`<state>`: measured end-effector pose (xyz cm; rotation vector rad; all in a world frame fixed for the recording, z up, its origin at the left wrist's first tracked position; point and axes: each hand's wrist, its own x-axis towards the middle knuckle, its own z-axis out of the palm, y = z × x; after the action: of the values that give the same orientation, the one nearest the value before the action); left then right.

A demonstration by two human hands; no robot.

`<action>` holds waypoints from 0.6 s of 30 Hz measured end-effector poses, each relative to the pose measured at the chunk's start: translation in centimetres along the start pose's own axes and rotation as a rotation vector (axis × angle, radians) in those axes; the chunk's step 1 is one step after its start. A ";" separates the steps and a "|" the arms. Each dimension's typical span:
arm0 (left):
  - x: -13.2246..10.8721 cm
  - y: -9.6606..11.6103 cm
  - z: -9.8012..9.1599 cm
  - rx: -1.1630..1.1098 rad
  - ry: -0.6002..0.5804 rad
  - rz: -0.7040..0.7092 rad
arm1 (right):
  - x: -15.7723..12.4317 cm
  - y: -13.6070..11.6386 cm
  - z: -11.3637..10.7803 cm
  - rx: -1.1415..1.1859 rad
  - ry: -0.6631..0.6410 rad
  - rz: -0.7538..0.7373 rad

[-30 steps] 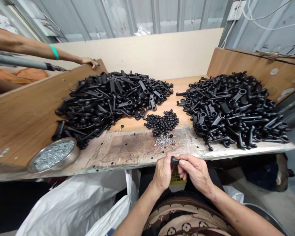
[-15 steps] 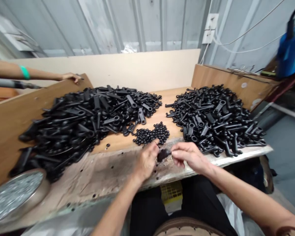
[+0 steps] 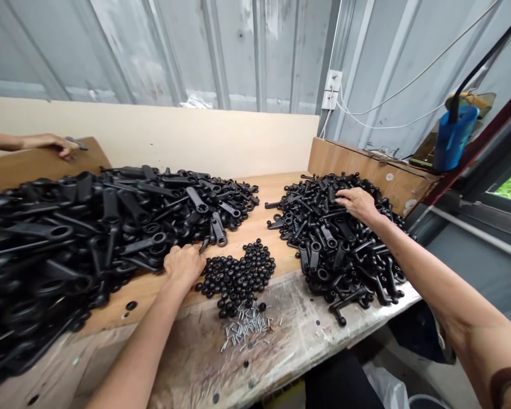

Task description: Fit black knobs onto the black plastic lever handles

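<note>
At the near right edge of the left pile of black crank handles (image 3: 153,196), my left hand (image 3: 184,264) is closed, its fingertips mostly hidden. One dark crank handle (image 3: 204,245) pokes out at those fingers. My right hand (image 3: 358,204) reaches over the right pile of black crank handles (image 3: 323,241), thumb and forefinger pinched at a black crank handle (image 3: 331,196) on top. Between the piles lies a heap of small round black knobs (image 3: 238,272). Several short silver pins (image 3: 249,325) are scattered just in front of the knobs.
Another person's hand (image 3: 62,146) rests near the wooden side board (image 3: 91,153) at far left. A pale back board (image 3: 238,139) and a right wooden board (image 3: 366,162) border the table. A blue cup (image 3: 457,136) hangs at the right, beside white cables.
My hands were together over the front edge, holding a dark part. They have parted: the left moved to the left pile, the right onto the right pile. The silver pins now show.
</note>
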<state>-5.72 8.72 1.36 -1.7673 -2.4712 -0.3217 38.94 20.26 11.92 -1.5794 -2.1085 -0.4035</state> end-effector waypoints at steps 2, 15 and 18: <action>0.0 0.0 -0.2 -0.163 0.057 -0.068 | -0.1 -0.3 0.3 -0.077 -0.035 -0.038; -7.0 -2.5 -7.5 -1.840 0.064 -0.264 | -8.8 -17.7 1.2 -0.042 -0.552 -0.516; -11.3 -2.9 -8.2 -2.044 0.090 -0.266 | -8.4 -19.4 3.2 -0.059 -0.607 -0.499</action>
<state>-5.16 -4.44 6.83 -1.0969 -1.7697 -3.5046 21.69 9.34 5.61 -1.2931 -2.9950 -0.1468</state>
